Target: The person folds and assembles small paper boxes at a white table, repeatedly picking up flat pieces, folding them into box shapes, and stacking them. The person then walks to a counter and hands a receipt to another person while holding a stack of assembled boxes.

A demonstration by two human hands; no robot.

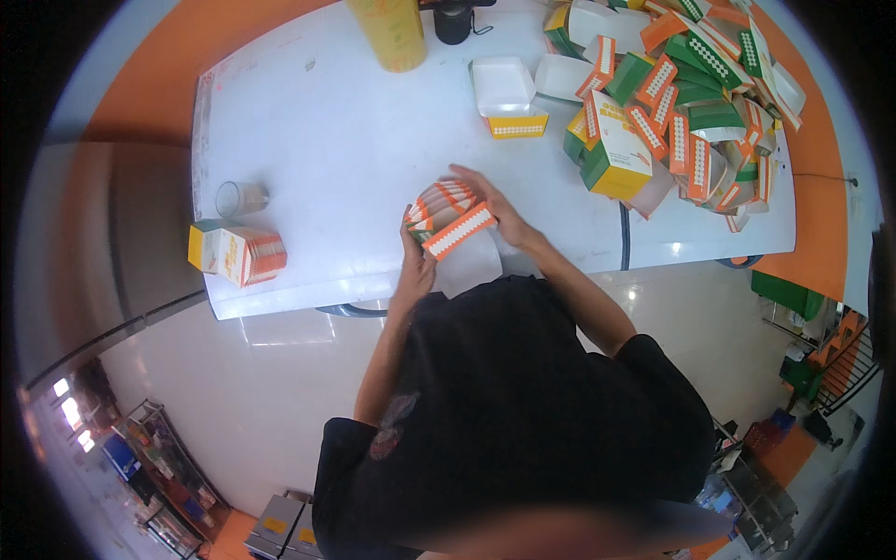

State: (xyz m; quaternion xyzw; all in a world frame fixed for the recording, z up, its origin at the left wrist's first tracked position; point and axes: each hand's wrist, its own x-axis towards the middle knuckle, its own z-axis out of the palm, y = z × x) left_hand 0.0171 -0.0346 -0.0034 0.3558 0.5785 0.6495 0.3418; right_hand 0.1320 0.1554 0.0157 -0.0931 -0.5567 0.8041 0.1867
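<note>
In front of my body, near the table's front edge, a nested stack of cardboard food boxes (441,202) in orange, white and green lies between my hands. My left hand (417,254) is closed on the stack's left side. Gripping the right side is my right hand (502,215), its fingers reaching around the far end. The nearest box turns a long orange side with a row of white shapes toward me, and its white lid (469,265) hangs down toward my shirt. Some fingertips are hidden behind the cardboard.
A large heap of loose boxes (691,117) covers the table's right end. One open box (505,93) stands beyond my hands. At left are a clear glass (241,199) and another nested stack (248,256). A yellow container (389,35) and a black cup-like object (454,23) stand at the back.
</note>
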